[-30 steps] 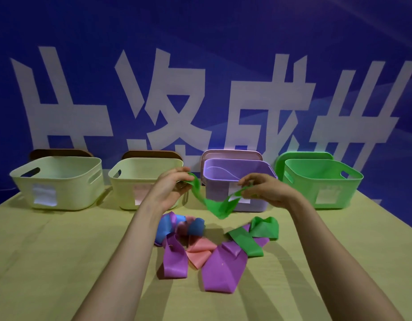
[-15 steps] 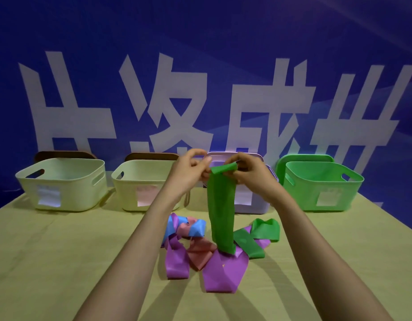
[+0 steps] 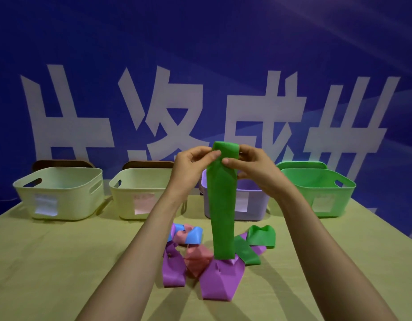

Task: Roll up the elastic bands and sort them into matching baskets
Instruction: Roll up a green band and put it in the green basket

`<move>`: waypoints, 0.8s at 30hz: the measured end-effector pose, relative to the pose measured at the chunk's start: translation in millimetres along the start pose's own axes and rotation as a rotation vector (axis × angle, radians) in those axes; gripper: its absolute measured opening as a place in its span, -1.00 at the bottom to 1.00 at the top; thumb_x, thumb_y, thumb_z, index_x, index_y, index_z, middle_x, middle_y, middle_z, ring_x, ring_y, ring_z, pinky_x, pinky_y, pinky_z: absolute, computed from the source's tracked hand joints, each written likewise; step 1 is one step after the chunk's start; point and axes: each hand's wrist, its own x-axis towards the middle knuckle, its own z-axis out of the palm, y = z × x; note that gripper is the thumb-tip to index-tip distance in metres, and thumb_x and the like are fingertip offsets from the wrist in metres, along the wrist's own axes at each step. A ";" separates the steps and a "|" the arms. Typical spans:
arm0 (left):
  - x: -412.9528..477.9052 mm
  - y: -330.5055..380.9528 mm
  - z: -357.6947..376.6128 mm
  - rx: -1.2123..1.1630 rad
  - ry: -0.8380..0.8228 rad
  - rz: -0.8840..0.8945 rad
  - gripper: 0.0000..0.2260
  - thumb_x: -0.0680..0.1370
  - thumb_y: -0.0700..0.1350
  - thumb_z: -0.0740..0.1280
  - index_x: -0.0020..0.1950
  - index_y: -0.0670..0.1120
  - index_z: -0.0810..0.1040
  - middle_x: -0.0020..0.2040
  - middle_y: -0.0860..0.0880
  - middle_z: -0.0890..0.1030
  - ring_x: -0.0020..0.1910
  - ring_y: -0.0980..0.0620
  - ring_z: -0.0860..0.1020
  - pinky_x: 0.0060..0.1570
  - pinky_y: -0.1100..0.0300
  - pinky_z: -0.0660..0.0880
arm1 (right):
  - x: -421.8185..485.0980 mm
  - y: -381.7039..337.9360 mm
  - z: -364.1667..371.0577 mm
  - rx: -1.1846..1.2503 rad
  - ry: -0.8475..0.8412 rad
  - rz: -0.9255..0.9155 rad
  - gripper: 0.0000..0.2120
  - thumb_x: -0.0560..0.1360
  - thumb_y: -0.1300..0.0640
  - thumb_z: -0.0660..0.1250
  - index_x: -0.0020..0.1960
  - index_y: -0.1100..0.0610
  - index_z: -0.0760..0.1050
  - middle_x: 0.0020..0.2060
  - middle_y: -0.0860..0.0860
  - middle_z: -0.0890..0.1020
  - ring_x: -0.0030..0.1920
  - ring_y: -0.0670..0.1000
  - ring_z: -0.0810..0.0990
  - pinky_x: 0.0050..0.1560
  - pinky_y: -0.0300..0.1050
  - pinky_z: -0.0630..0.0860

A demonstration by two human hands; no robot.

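Waiting far-left cream basket: at your 10 o'clock on the table. It is matte plastic with rounded corners, slot handles and a white paper tag facing you.
Second cream basket: at 11 o'clock, the same shape with a pinkish tag, probably a colour key.
Left hand: your fingers pinch the band's upper left edge, thumb in front, steadying it for the first turn.
Green band: held up at 12 o'clock, it hangs flat and straight so it can roll evenly. It is thin, smooth and rubbery, the top folded over, the lower end at the pile.
Loose bands: blue band, pink band, purple bands and a second green band lie crumpled and overlapping below your hands.
Right hand: your fingers pinch the upper right edge, mirroring the left.
Purple basket: directly behind the hanging band and partly hidden.
Green basket: at 2 o'clock, glossy-looking plastic, likely this band's destination once rolled.
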 end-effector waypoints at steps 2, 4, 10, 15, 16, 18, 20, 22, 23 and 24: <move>1.6 3.6 0.0 -0.068 -0.026 -0.042 -0.92 0.54 -0.16 0.35 -0.04 -0.09 0.64 -0.15 0.00 0.69 -0.14 0.11 0.65 -0.15 0.29 0.55 | -2.3 -6.1 -1.7 -0.048 -0.040 -0.017 -0.72 0.48 0.14 0.39 0.18 0.12 0.50 0.04 0.10 0.64 0.03 0.03 0.66 0.00 -0.11 0.62; 3.6 4.2 -0.8 -0.070 -0.059 -0.054 -0.89 0.56 -0.16 0.32 0.01 -0.11 0.63 -0.09 -0.05 0.69 -0.11 0.07 0.66 -0.13 0.28 0.56 | -2.8 -12.0 -3.8 -0.074 0.001 -0.046 -0.82 0.52 0.07 0.33 0.10 0.07 0.52 0.01 0.07 0.61 0.03 -0.02 0.64 0.00 -0.17 0.60; 4.8 4.8 -1.2 -0.030 -0.147 -0.106 -0.83 0.60 -0.12 0.25 0.11 -0.11 0.59 0.02 -0.10 0.66 0.03 0.00 0.63 0.07 0.12 0.56 | 3.3 -24.2 -12.1 -0.049 0.047 -0.105 -0.94 0.54 0.22 0.32 0.00 0.13 0.53 -0.15 0.15 0.59 -0.14 0.03 0.60 -0.06 -0.06 0.59; 3.4 6.6 0.2 -0.143 -0.249 -0.245 -0.83 0.63 -0.11 0.18 0.13 -0.09 0.53 0.01 -0.10 0.63 0.01 0.02 0.60 0.01 0.15 0.54 | 1.4 -36.7 -8.4 -0.067 -0.141 -0.118 -0.87 0.56 0.27 0.26 0.04 0.18 0.56 -0.02 0.23 0.63 -0.01 0.10 0.64 0.02 -0.08 0.61; 4.1 3.8 1.7 -0.144 -0.225 -0.253 -0.85 0.62 -0.11 0.20 0.12 -0.07 0.52 0.06 -0.12 0.62 0.06 -0.01 0.60 0.03 0.13 0.53 | 1.3 -38.8 -7.5 -0.070 -0.151 -0.099 -0.85 0.57 0.26 0.24 0.05 0.17 0.58 -0.01 0.19 0.65 0.01 0.08 0.65 0.06 -0.09 0.60; 5.5 -2.5 5.3 -0.076 -0.049 -0.178 -0.92 0.60 -0.12 0.25 0.07 -0.03 0.50 0.09 -0.11 0.60 0.12 -0.04 0.58 0.07 0.12 0.52 | 2.2 -41.5 -5.8 -0.083 -0.149 -0.065 -0.78 0.59 0.30 0.19 0.07 0.14 0.59 0.01 0.14 0.66 0.02 0.05 0.66 0.08 -0.14 0.59; 1.3 -5.9 6.6 -0.032 0.174 -0.033 -0.94 0.60 -0.12 0.26 -0.03 0.01 0.52 -0.03 -0.02 0.61 0.01 0.03 0.57 0.01 0.19 0.49 | 4.4 -42.6 -5.2 -0.159 -0.116 -0.069 -0.77 0.58 0.33 0.20 0.09 0.14 0.59 0.00 0.13 0.67 -0.01 0.01 0.68 0.07 -0.17 0.59; -4.5 -7.2 6.4 0.006 0.180 0.073 -0.94 0.57 -0.07 0.31 -0.07 0.00 0.56 -0.10 0.03 0.63 -0.07 0.10 0.57 -0.06 0.29 0.50 | 6.7 -43.2 -4.0 -0.291 -0.049 -0.097 -0.83 0.55 0.29 0.28 0.08 0.15 0.60 -0.05 0.13 0.69 -0.07 0.00 0.69 0.05 -0.13 0.61; -7.6 -7.2 7.3 0.064 0.127 0.096 -0.92 0.53 -0.05 0.36 -0.04 -0.03 0.59 -0.09 0.03 0.64 -0.06 0.12 0.58 -0.06 0.32 0.51 | 8.0 -43.2 -3.4 -0.376 -0.016 -0.121 -0.86 0.53 0.25 0.32 0.05 0.14 0.61 -0.09 0.11 0.69 -0.10 0.00 0.69 0.02 -0.11 0.62; -9.5 -8.3 8.1 0.124 0.073 0.102 -0.87 0.50 -0.06 0.41 0.00 -0.06 0.60 -0.07 0.02 0.65 -0.05 0.12 0.59 -0.03 0.31 0.53 | 9.1 -43.7 -3.0 -0.491 0.011 -0.152 -0.88 0.52 0.21 0.35 0.02 0.11 0.63 -0.13 0.08 0.68 -0.14 -0.01 0.67 -0.03 -0.11 0.62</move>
